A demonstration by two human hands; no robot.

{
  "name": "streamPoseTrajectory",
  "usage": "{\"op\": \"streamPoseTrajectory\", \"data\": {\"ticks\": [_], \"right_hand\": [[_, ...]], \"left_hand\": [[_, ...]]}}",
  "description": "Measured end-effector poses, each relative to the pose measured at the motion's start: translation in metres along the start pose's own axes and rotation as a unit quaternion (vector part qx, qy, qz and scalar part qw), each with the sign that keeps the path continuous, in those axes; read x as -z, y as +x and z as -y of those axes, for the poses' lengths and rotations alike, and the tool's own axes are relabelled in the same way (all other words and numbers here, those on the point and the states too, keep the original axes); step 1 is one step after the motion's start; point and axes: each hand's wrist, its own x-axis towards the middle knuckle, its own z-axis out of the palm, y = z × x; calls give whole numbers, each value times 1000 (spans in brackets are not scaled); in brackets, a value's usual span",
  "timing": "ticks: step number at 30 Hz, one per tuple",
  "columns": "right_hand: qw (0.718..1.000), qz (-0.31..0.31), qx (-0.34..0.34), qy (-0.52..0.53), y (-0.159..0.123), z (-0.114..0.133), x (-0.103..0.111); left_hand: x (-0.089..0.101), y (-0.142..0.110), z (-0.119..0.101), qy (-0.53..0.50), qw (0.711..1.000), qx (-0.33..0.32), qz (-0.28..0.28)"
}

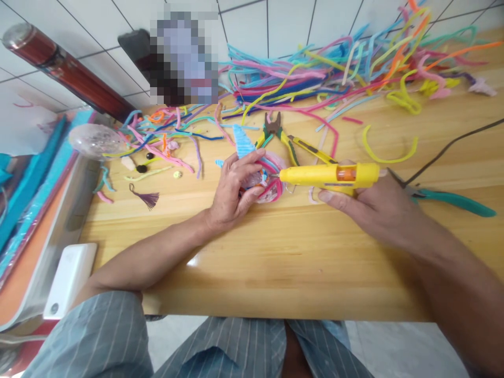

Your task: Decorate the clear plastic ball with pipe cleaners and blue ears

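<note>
- We see the left hand (pixel 236 189) close to the middle of the counter (pixel 244 273); its forearm reaches in from the lower left, with the back of the hand turned mostly upward.
- The fingers of this hand are bent around the craft piece (pixel 274 193), the index finger over its far side and the thumb on its near side, so we consider it gripped.
- The craft piece is between the two hands, with pink bands, a transparent part and, on its far left, a light blue cone (pixel 242 140).
- We see the right hand (pixel 376 205) gripping the yellow glue gun (pixel 311 176); its forearm comes from the lower right, the thumb extends to the left below the barrel, and the other fingers are mostly hidden from us.
- The gun lies almost level in our view, its nozzle pointing left at the craft piece; whether the tip touches, we cannot tell.
- Just behind the craft piece we find pliers (pixel 272 125) with green and yellow handles, and beside them a yellow cutter (pixel 315 150).
</note>
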Motion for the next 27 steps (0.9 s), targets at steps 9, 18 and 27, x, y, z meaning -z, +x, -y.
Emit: {"op": "streamPoseTrajectory", "data": {"ticks": [9, 18, 27], "right_hand": [[1000, -7, -16, 18, 2, 4, 1], [1000, -7, -11, 22, 1, 4, 0], [999, 4, -36, 2, 0, 1, -1]], "left_hand": [[0, 2, -1, -11, 1000, -9, 0], [0, 2, -2, -21, 1000, -15, -10], [0, 2, -2, -22, 1000, -13, -12]]}}
